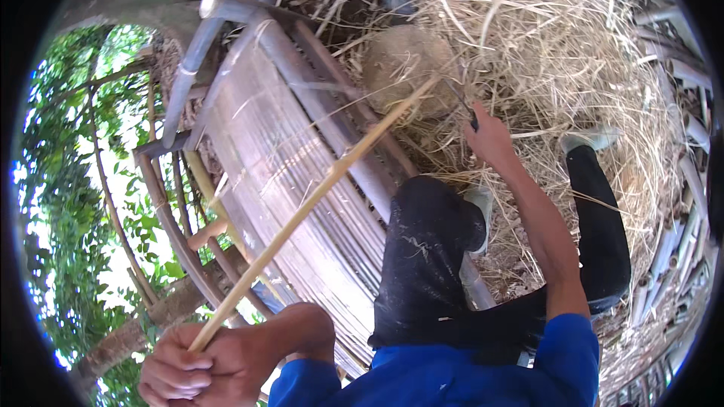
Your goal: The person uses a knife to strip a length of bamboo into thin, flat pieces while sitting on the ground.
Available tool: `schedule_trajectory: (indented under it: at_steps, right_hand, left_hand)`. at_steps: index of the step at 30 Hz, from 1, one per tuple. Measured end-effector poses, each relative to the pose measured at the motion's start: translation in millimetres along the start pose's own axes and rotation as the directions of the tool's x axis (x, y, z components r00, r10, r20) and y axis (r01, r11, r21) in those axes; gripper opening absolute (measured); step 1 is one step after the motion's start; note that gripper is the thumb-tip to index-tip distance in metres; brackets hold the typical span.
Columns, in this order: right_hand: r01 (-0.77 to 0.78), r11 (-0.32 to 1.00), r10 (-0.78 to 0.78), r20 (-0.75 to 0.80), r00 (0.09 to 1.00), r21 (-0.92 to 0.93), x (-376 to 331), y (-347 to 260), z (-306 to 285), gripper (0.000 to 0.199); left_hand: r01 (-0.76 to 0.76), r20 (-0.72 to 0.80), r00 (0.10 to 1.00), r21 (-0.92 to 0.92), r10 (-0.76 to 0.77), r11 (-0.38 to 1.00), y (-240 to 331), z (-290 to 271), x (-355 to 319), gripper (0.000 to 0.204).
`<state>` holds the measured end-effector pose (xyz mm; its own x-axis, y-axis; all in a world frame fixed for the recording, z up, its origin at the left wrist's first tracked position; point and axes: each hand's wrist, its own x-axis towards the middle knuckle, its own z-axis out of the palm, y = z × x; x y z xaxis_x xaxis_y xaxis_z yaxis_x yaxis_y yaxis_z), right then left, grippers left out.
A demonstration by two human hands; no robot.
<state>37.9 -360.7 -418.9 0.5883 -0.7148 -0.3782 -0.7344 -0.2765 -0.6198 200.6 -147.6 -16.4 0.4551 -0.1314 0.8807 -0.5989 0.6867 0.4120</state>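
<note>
A long pale bamboo strip [332, 175] runs slantwise from the lower left to the upper middle. My left hand [215, 365] is closed round its near end. Farther off, my right hand [490, 136] grips the dark handle of a knife [457, 95]. The knife's thin blade points up and left, close to the strip's far end. Both lie over a round wooden chopping block [400, 56], with shavings on its top. Whether the blade touches the strip I cannot tell.
A slatted bamboo bench [279, 151] with a pole frame stands at my left. Loose bamboo shavings [528, 45] cover the ground ahead and to the right. Stacked bamboo poles [671, 249] line the right edge. Green foliage [60, 181] and branches lie beyond the bench.
</note>
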Motion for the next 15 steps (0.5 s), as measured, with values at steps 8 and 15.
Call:
schedule_trajectory:
  at_steps: [8, 15]
  right_hand:
    - [0.485, 0.872, -0.467, -0.186, 0.865, 0.069, -146, -124, -91, 0.015]
    - [0.782, 0.619, -0.761, -0.3, 0.575, -0.071, -216, -175, -124, 0.015]
  left_hand:
    - [-0.016, -0.067, 0.998, -0.109, 0.009, 0.994, 19, 36, -25, 0.031]
    - [-0.008, -0.128, 0.992, 0.033, 0.012, 0.999, 27, 57, -47, 0.044]
